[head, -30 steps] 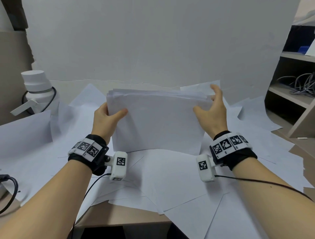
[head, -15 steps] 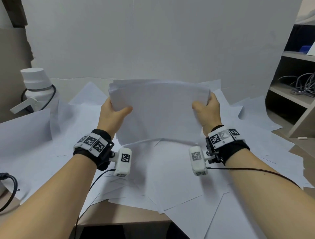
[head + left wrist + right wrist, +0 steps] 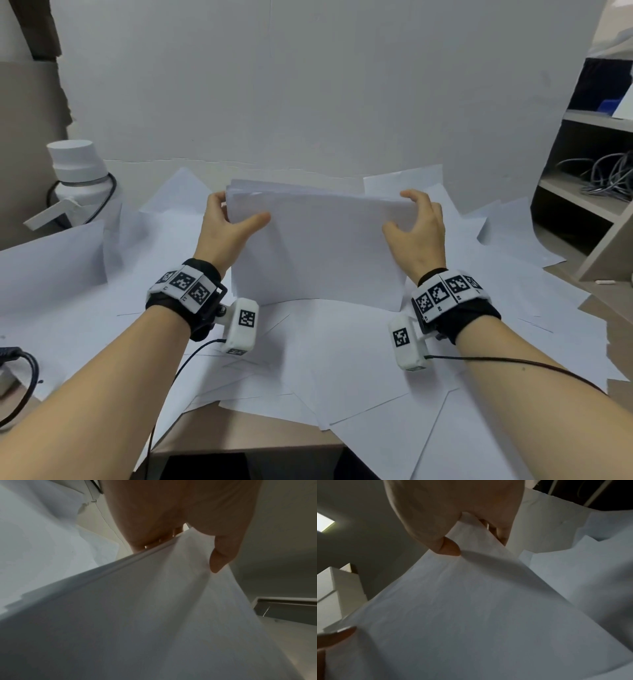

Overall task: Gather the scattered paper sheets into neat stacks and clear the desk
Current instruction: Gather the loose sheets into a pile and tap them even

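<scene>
A stack of white sheets (image 3: 322, 246) stands on its long lower edge on the paper-covered desk, in the middle of the head view. My left hand (image 3: 233, 222) grips the stack's left side, thumb in front and fingers behind; the left wrist view shows the thumb (image 3: 221, 561) on the stack (image 3: 154, 608). My right hand (image 3: 416, 228) holds the right side near the top corner, thumb on the front face, fingers curled over the edge. In the right wrist view the thumb (image 3: 448, 547) lies on the stack (image 3: 479, 608). Loose sheets (image 3: 342, 359) lie scattered underneath.
A white bottle with a cord (image 3: 80, 178) stands at the back left. A white board (image 3: 308, 85) forms the back wall. Shelves with cables (image 3: 599, 181) are at the right. A black cable (image 3: 20, 370) lies at the left edge. The desk's front edge (image 3: 246, 435) shows bare wood.
The stack was lifted off the desk half a second ago and has come back down onto its lower edge. My right-hand fingers have loosened toward the top corner.
</scene>
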`<state>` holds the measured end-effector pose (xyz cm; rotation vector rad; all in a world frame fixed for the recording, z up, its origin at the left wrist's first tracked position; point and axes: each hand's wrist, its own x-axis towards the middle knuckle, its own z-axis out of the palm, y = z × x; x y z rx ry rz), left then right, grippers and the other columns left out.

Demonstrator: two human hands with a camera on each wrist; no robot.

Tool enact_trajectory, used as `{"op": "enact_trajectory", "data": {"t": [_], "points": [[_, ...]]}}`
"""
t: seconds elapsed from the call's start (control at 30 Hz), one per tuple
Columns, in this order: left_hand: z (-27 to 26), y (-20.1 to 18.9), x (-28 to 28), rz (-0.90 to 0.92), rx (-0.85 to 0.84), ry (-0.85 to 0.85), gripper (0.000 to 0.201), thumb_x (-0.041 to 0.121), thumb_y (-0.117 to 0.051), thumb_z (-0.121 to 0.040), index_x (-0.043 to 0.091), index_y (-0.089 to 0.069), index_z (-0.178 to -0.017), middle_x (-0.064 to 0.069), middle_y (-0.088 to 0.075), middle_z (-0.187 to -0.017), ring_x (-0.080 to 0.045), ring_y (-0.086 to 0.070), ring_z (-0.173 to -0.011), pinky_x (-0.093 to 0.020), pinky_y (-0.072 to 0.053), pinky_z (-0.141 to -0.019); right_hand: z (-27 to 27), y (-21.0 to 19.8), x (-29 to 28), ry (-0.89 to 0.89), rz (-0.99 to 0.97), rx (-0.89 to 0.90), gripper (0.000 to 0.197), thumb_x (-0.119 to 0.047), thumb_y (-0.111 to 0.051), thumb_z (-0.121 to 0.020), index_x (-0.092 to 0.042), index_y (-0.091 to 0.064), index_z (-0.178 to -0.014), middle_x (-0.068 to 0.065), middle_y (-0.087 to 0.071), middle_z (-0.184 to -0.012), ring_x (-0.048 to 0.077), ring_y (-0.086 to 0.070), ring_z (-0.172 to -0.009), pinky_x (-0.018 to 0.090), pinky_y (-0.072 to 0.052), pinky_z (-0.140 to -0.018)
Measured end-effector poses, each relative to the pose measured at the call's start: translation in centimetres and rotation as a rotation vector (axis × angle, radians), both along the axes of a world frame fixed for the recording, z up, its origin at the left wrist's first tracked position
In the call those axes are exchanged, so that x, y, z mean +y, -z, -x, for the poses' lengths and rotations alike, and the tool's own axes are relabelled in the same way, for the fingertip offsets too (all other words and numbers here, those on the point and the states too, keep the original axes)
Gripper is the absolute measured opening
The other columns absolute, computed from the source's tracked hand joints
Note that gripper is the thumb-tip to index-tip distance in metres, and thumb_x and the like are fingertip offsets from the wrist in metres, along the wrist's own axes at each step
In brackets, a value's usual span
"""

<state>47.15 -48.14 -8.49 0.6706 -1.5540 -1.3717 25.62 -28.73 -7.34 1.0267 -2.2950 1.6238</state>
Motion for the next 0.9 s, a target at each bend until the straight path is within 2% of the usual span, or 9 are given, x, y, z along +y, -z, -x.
{"op": "enact_trajectory", "data": {"t": [0.07,0.17,0.23,0.3,0.37,0.47,0.67,0.8,0.9], "points": [[0.1,0.9,0.0,-0.070,-0.020,0.015,0.071,0.032,-0.083,-0.068,0.012,-0.048,-0.127,-0.005,-0.068,-0.116,-0.019,-0.072,-0.100,-0.037,-0.058,-0.082,0.3,0.5,0.1,-0.037,0.152,-0.109,0.068,-0.012,-0.061,-0.083,-0.030,-0.033,-0.143,0.000,-0.050,-0.127,0.017,-0.055,-0.104,0.029,-0.049,-0.088],[0.0,2.5,-0.1,-0.156,-0.044,0.022,0.065,0.025,-0.076,-0.065,0.007,-0.053,-0.124,-0.011,-0.069,-0.119,-0.028,-0.070,-0.105,-0.045,-0.057,-0.090,1.3,1.1,0.1,-0.071,0.332,-0.465,0.082,-0.009,-0.057,-0.084,-0.028,-0.015,-0.152,0.002,-0.057,-0.111,0.020,-0.060,-0.099,0.035,-0.052,-0.086],[0.1,3.0,-0.2,-0.183,-0.048,0.038,0.061,0.019,-0.070,-0.062,0.003,-0.058,-0.119,-0.015,-0.070,-0.118,-0.033,-0.068,-0.104,-0.047,-0.054,-0.091,1.7,1.5,-0.2,-0.132,0.269,-0.644,0.068,-0.006,-0.058,-0.075,-0.014,-0.042,-0.140,0.007,-0.063,-0.107,0.027,-0.063,-0.100,0.038,-0.051,-0.083],[0.4,2.8,0.1,-0.165,-0.056,0.033,0.055,0.016,-0.064,-0.061,-0.001,-0.062,-0.114,-0.013,-0.071,-0.107,-0.029,-0.066,-0.093,-0.040,-0.052,-0.081,1.5,1.6,-0.6,-0.179,0.179,-0.633,0.036,-0.003,-0.056,-0.066,-0.009,-0.065,-0.101,0.007,-0.065,-0.092,0.029,-0.063,-0.089,0.035,-0.049,-0.073],[0.8,2.2,0.4,-0.127,-0.056,0.025,0.045,0.013,-0.061,-0.063,0.002,-0.064,-0.106,-0.006,-0.069,-0.095,-0.022,-0.063,-0.083,-0.032,-0.049,-0.072,1.0,1.3,-1.3,-0.186,0.171,-0.589,0.019,0.002,-0.053,-0.069,-0.011,-0.063,-0.079,0.005,-0.062,-0.083,0.024,-0.058,-0.079,0.031,-0.047,-0.068],[1.4,1.6,0.6,-0.093,-0.031,0.019,0.038,0.009,-0.059,-0.067,0.006,-0.065,-0.105,-0.001,-0.070,-0.092,-0.016,-0.064,-0.077,-0.024,-0.050,-0.065,1.0,1.1,-1.7,-0.192,0.251,-0.551,0.022,-0.006,-0.053,-0.061,-0.011,-0.064,-0.080,0.003,-0.061,-0.081,0.019,-0.057,-0.074,0.029,-0.046,-0.067],[1.3,4.2,0.3,-0.172,-0.136,0.001,0.054,0.013,-0.054,-0.055,0.002,-0.064,-0.107,-0.005,-0.068,-0.095,-0.022,-0.061,-0.082,-0.029,-0.047,-0.067,1.8,3.8,-1.1,-0.125,0.141,-0.652,0.019,-0.006,-0.055,-0.060,-0.009,-0.061,-0.078,0.009,-0.062,-0.085,0.025,-0.058,-0.081,0.036,-0.047,-0.072],[1.3,5.3,-0.5,-0.251,-0.107,-0.040,0.051,0.012,-0.058,-0.053,0.003,-0.062,-0.103,-0.011,-0.066,-0.100,-0.029,-0.060,-0.089,-0.038,-0.049,-0.078,1.8,4.0,-1.4,-0.122,0.101,-0.712,0.015,0.005,-0.055,-0.066,-0.009,-0.057,-0.072,0.010,-0.054,-0.079,0.025,-0.052,-0.078,0.032,-0.043,-0.070],[1.1,5.6,-1.3,-0.328,-0.057,-0.041,0.045,0.009,-0.061,-0.054,0.010,-0.060,-0.099,-0.012,-0.068,-0.105,-0.032,-0.063,-0.096,-0.045,-0.051,-0.090,2.0,3.8,-1.6,-0.102,0.049,-0.681,0.019,0.008,-0.054,-0.073,-0.010,-0.054,-0.065,0.007,-0.049,-0.070,0.023,-0.048,-0.071,0.026,-0.038,-0.060]]}}
